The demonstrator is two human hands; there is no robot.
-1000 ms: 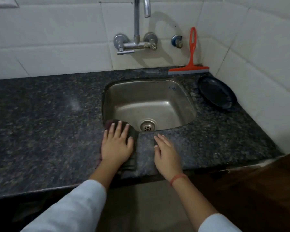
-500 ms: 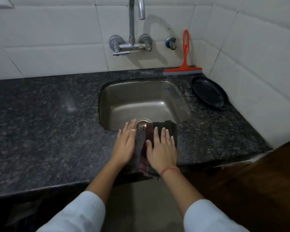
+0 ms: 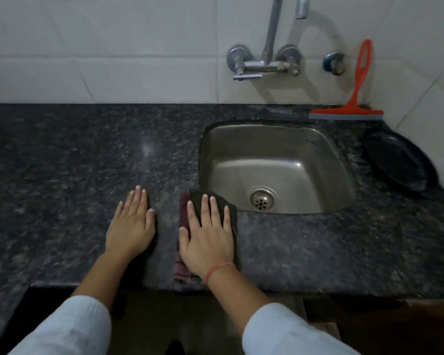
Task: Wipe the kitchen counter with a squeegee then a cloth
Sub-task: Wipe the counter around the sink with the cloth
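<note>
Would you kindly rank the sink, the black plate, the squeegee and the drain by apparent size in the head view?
1. sink
2. black plate and squeegee, too alike in extent to separate
3. drain

**Q:** Illumination level?
**A:** Low. The dark speckled desk (image 3: 62, 162) reads near black toward its left and near edges. The white wall tiles (image 3: 139, 47) render grey.

**Q:** Source direction?
**A:** Overhead, offset left. The tap (image 3: 269, 42) casts a soft-edged shadow rightward onto the tiles. The left hand (image 3: 131, 224) leaves a narrow dark band on its right side.

**Q:** Glare?
**A:** One small bright spot on the desk, left of the sink (image 3: 280, 139). A dull sheen lies across the sink's floor.

**Q:** Optical faults?
**A:** Wide-angle bowing: tile joints slant toward the corners. Overall detail is soft. The sleeves (image 3: 69, 329) at the near edge are out of focus, and the desk's left end is smeared.
</note>
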